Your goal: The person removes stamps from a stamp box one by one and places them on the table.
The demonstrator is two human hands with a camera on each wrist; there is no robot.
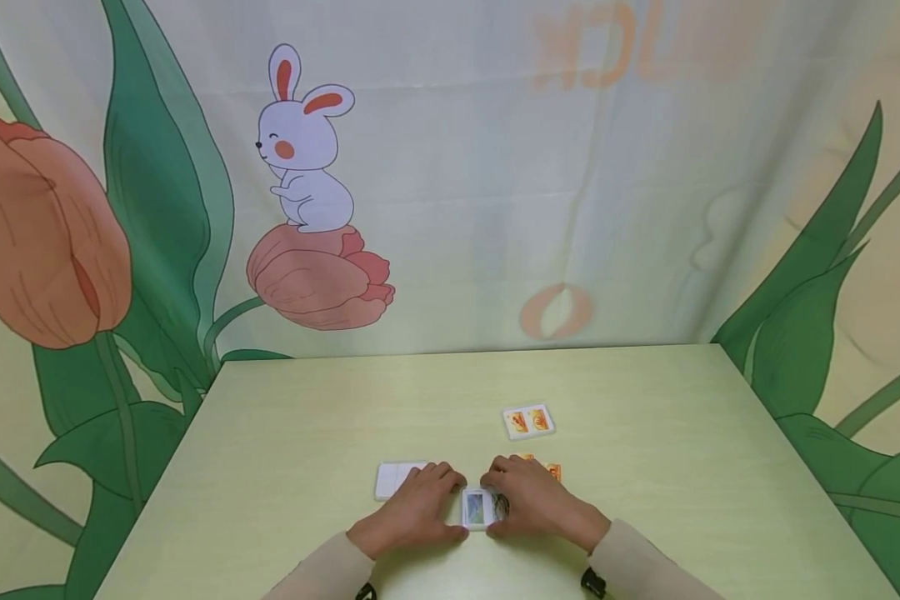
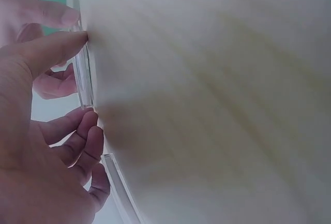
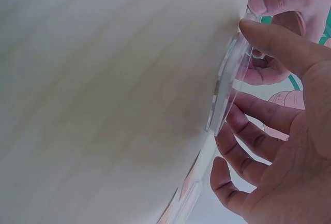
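Note:
A small flat clear-edged case point(image 1: 476, 508) with a landscape picture lies on the table between both hands. My right hand point(image 1: 534, 500) grips its right part, thumb at the near edge and fingertips at the far edge, covering part of the picture. The left hand point(image 1: 423, 502) spans the left side in the same way, thumb near and fingers far. In the left wrist view the case point(image 2: 84, 79) appears edge-on between thumb and curled fingers. The right wrist view gives its clear layered side point(image 3: 226, 87), with the right thumb and fingers at its two ends.
A white flat case point(image 1: 394, 481) lies beside the left hand, partly under it in view. Behind the right hand shows an orange-pictured piece point(image 1: 555, 472), mostly hidden. Farther back lies a case with two orange pictures point(image 1: 528, 422). A printed curtain point(image 1: 450, 167) stands behind the table point(image 1: 307, 417).

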